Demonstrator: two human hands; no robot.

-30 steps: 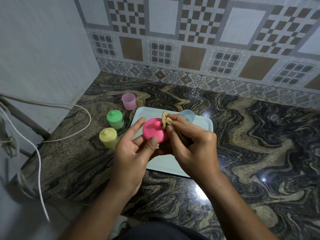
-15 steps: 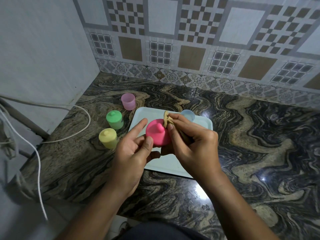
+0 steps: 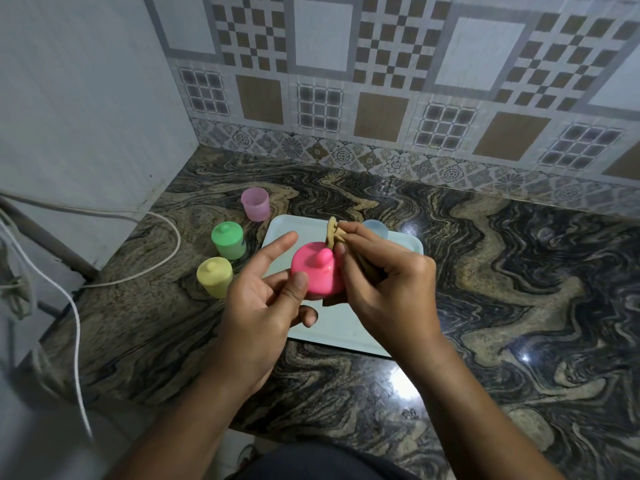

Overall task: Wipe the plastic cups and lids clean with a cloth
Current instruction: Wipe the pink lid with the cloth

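The left hand (image 3: 266, 299) pinches the pink lidded cup (image 3: 318, 273) above the tray (image 3: 346, 327), thumb on its rim, forefinger lifted clear. The right hand (image 3: 388, 285) is closed on a tan cloth (image 3: 333, 233) beside the knob. The cup looks light, stiff and glossy, probably slippery, so grip its sides; its underside and most of the cloth are hidden.

Dim indoor light; white glare spots on the glossy countertop (image 3: 519, 306); wide-angle bowing and soft blur at the edges
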